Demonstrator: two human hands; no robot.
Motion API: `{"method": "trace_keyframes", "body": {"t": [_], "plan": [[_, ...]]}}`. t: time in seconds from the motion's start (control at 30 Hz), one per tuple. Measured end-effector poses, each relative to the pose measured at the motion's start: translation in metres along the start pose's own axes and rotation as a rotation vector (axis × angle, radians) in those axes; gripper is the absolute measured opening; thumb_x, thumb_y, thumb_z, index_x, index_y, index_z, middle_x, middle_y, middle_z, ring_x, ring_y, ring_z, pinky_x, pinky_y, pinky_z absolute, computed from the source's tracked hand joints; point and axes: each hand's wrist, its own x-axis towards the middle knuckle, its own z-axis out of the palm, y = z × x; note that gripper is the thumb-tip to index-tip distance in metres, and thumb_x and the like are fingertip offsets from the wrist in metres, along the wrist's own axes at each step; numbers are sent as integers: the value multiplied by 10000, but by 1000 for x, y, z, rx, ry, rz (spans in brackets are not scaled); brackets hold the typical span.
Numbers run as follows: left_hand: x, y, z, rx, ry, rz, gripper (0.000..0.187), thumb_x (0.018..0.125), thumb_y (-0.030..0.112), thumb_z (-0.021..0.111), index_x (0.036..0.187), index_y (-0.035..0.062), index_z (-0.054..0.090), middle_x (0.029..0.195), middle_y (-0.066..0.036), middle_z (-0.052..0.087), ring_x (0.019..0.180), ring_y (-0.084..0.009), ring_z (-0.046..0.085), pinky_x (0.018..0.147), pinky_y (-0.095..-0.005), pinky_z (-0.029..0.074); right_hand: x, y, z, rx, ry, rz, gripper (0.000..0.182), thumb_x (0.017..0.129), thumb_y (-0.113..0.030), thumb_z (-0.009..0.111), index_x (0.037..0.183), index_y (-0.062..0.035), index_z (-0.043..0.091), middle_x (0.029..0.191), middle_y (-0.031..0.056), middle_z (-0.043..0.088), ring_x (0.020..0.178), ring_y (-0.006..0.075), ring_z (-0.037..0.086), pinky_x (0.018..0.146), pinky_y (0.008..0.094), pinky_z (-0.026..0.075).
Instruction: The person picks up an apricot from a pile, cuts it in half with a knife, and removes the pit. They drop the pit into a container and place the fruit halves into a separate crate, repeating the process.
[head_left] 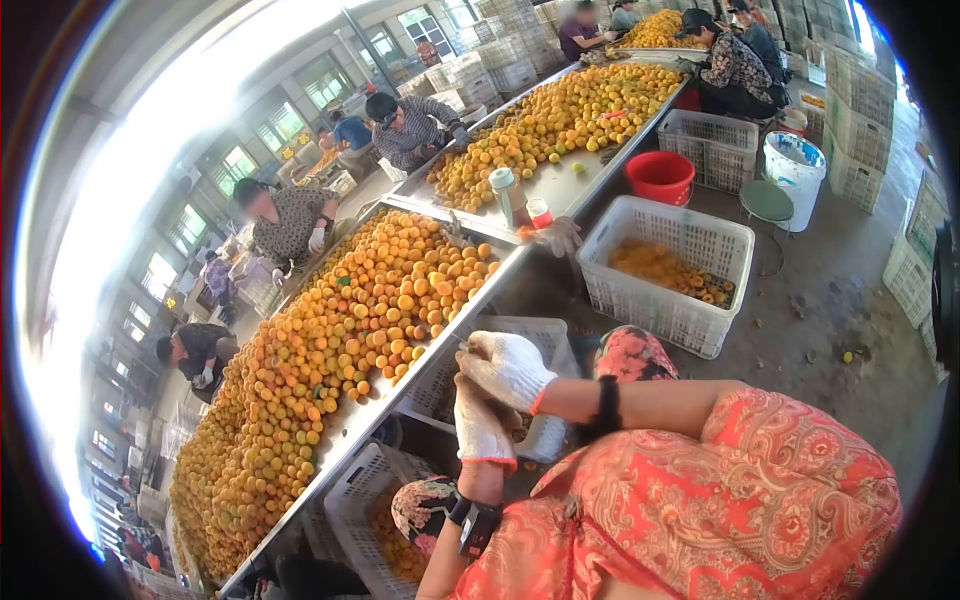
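Observation:
Both my hands wear white knit gloves with brown-stained fingers and are together above a pale plastic crate (pixel 548 333) beside the sorting table. My right hand (pixel 508 370), with a black band on its wrist, is closed in a pinch; a thin, small thing shows at its fingertips, too small to name. Just below it, touching it, my left hand (pixel 482 422) has curled fingers, partly covered by the right. What it holds is hidden. Across the table edge lies a large heap of orange apricot-like fruit (pixel 330 340).
The metal table (pixel 350 435) runs along my front. A crate (pixel 352 490) with fruit pieces stands lower left; another white crate (pixel 640 300) holds orange pieces. Beyond are a red bucket (pixel 660 175), a white bucket (pixel 795 180), a green stool (pixel 767 202) and a bottle (pixel 508 198). Several co-workers sit around.

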Motion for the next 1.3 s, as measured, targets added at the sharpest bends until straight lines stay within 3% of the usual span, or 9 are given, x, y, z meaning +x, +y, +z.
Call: {"method": "trace_keyframes", "body": {"t": [0.1,0.13,0.37,0.8,0.97,1.1,1.2,1.27,1.3], "plan": [[-3,3,3,-102,-28,-21,559,975,643,370,1272,212,568,1185,24,643,979,-190,629,651,-320,502,0,-2,5,-58,10,-79,275,871,-319,604,933,-70,702,881,187,685,869,379,666,755,457,516],[-5,5,5,-146,-35,-30,614,971,664,341,1340,210,528,1290,4,600,1104,-216,585,801,-347,503,0,-2,6,-87,0,-119,262,866,-313,610,937,-78,699,884,182,683,863,380,665,755,457,517],[-19,7,2,-158,118,-193,526,920,631,458,1204,211,601,1150,41,639,1102,-196,606,870,-375,520,-8,-3,10,-130,-80,-227,213,812,-248,669,890,-50,662,871,183,673,851,389,662,744,454,529],[4,-4,-28,-183,-14,-249,516,927,658,401,1133,232,607,1009,13,658,825,-197,635,614,-340,506,-6,21,1,-80,-102,-639,205,788,-272,680,863,-94,612,845,115,598,729,354,646,621,452,522],[6,7,-38,-180,-82,-274,517,933,658,394,1135,230,602,976,11,661,771,-200,632,577,-354,508,-5,18,-10,-110,-111,-603,278,770,-305,710,901,-78,617,858,138,583,760,362,635,660,446,518],[-10,15,-24,-164,-112,-295,429,928,594,407,826,209,567,569,38,461,400,-153,372,447,-296,348,-6,17,-14,7,-147,-476,276,819,-239,703,1014,-56,636,862,142,637,782,321,653,720,394,530],[-8,18,-34,-231,-404,-252,399,908,520,450,826,155,586,631,0,500,481,-181,420,503,-303,372,-2,5,-24,297,-216,-44,144,932,-141,644,1018,-26,638,759,27,618,727,76,570,675,264,494],[-13,22,-19,-279,-112,-171,392,887,464,467,867,98,607,749,-65,551,612,-218,474,576,-317,398,6,10,-20,570,-149,37,136,950,-135,622,988,-6,645,771,-26,600,715,50,540,640,243,470],[-17,26,-22,-243,-252,-154,378,893,411,459,947,73,617,888,-119,587,738,-255,520,629,-329,418,11,13,-19,654,-139,83,134,952,-134,617,973,-5,646,780,-30,602,709,50,537,633,234,463]]}}
